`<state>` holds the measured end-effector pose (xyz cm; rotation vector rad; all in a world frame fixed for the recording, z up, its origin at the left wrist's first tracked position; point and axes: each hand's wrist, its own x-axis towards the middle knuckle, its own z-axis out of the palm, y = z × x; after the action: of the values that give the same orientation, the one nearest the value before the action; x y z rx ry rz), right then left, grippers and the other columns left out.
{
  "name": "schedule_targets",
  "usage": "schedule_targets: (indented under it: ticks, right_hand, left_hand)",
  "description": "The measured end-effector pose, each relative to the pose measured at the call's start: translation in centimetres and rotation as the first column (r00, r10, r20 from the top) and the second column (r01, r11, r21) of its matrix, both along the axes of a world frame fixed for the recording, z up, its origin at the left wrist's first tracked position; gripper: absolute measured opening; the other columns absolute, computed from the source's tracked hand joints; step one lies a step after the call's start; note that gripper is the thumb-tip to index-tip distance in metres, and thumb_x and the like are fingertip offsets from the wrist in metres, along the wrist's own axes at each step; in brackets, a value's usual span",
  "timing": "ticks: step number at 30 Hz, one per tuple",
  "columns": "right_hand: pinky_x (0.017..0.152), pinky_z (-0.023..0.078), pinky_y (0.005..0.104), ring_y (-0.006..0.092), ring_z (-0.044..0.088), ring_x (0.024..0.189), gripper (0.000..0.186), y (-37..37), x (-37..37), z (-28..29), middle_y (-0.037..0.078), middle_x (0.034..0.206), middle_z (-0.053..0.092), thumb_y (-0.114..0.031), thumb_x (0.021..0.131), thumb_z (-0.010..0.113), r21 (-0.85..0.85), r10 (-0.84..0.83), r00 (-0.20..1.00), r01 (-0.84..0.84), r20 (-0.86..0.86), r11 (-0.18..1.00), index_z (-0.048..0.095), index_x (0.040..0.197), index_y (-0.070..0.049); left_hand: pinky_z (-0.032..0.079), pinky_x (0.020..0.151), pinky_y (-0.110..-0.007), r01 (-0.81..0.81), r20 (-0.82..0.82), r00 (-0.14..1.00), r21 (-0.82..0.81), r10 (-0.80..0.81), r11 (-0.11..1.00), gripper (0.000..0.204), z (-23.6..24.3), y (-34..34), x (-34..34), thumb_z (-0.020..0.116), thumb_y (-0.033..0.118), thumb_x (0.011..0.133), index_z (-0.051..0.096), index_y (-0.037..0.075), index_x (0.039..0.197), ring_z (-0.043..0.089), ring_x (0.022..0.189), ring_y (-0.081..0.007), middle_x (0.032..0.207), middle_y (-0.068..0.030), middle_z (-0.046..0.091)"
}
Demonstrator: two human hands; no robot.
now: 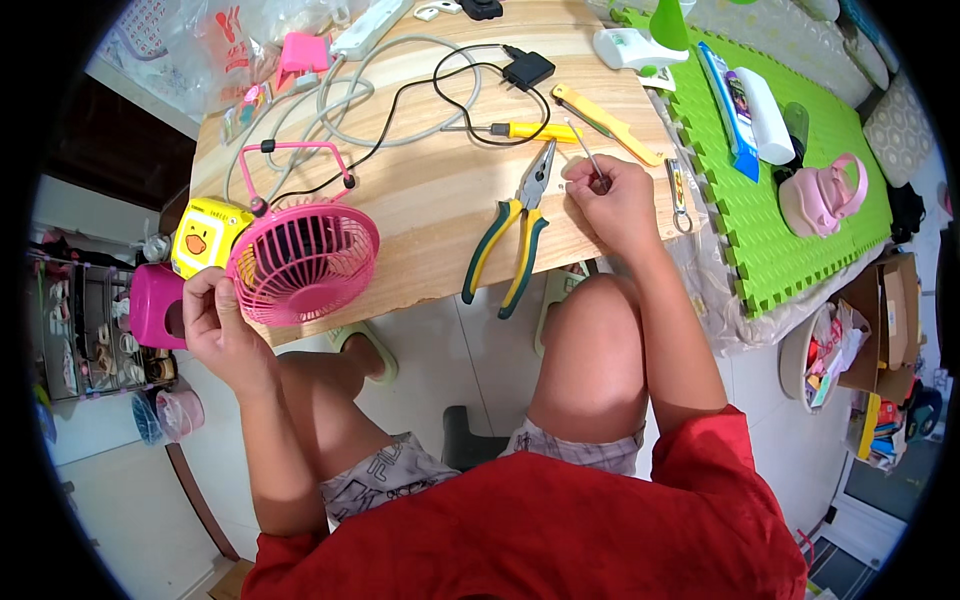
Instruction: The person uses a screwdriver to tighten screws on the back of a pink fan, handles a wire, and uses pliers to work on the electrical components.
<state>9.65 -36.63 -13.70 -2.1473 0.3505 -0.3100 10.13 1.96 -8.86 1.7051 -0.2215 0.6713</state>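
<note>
Pink mini desk fan sits at the near left edge of the table, its slotted cage tipped upward and its U-shaped stand toward the far side. Pale tiles make up the floor, and over them stands the wooden table, its light grain broken by darker bands. To its right spreads a green interlocking foam mat, bearing a pink lidded cup. Beyond the fan, a clear plastic bag crowds the far left corner, near a white power strip and looping cables. The left hand has its fingers curled against the cage's left rim. Combination long-nose pliers lie mid-table, handles spread toward the near edge; beyond them is a yellow-handled screwdriver. The right hand, closed, grips a slim pale-tipped stick, its exact kind unclear. Nail clippers lie just beside that hand.
</note>
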Motion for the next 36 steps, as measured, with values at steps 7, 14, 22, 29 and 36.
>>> schedule_targets:
  ticks: [7,14,22,29,36]
  right_hand:
    - [0.064,0.05,0.0376,0.0291,0.063,0.067,0.004,0.9,0.3,0.9,0.014,0.073,0.064,-0.005,0.073,0.062,-0.187,0.083,0.994,-0.069,0.069,0.98,0.064,0.076,-0.002]
    - [0.069,0.048,0.045,0.0369,0.061,0.079,0.011,1.3,0.5,1.2,0.017,0.089,0.06,-0.002,0.073,0.06,-0.439,0.159,0.986,-0.167,-0.055,0.883,0.056,0.083,-0.001]
    - [0.067,0.048,0.0404,0.0336,0.062,0.073,0.004,0.5,0.0,0.6,0.016,0.076,0.064,-0.003,0.078,0.059,-0.242,-0.019,0.997,0.035,0.068,0.97,0.057,0.078,0.0]
    - [0.066,0.047,0.0338,0.0246,0.061,0.067,0.008,-1.4,-0.8,-0.5,0.015,0.075,0.065,-0.006,0.08,0.061,-0.025,-0.16,0.985,0.162,0.07,0.987,0.062,0.08,0.001]
    - [0.057,0.04,0.024,0.0079,0.047,0.062,0.006,-1.0,-2.2,-0.3,0.001,0.068,0.057,-0.006,0.082,0.062,0.374,-0.217,0.974,0.178,0.063,0.91,0.063,0.08,0.001]
  left_hand:
    - [0.045,0.074,-0.022,0.002,-0.026,1.0,-0.138,-0.006,0.99,0.005,0.7,-0.2,0.9,0.055,0.004,0.093,0.056,0.0,0.092,0.054,0.079,-0.0087,0.087,-0.0039,0.059]
    - [0.043,0.074,-0.022,-0.043,0.002,0.999,-0.083,0.043,0.996,0.008,0.7,-0.8,0.9,0.061,0.006,0.09,0.057,-0.001,0.091,0.052,0.079,-0.0089,0.085,-0.0033,0.058]
    - [0.042,0.072,-0.021,-0.055,0.059,0.997,0.059,0.051,0.997,0.007,0.9,-3.6,0.7,0.06,0.006,0.091,0.057,0.0,0.09,0.051,0.077,-0.0075,0.085,-0.0015,0.058]
    - [0.042,0.068,-0.019,-0.044,-0.021,0.999,0.136,0.047,0.99,0.008,1.9,-5.6,1.8,0.062,0.006,0.089,0.059,-0.001,0.087,0.051,0.074,-0.0055,0.083,-0.0005,0.059]
    - [0.04,0.06,-0.017,0.019,-0.081,0.997,0.212,-0.002,0.977,0.013,2.6,-6.2,3.0,0.066,0.01,0.087,0.059,-0.001,0.085,0.048,0.065,-0.0035,0.072,0.0023,0.056]
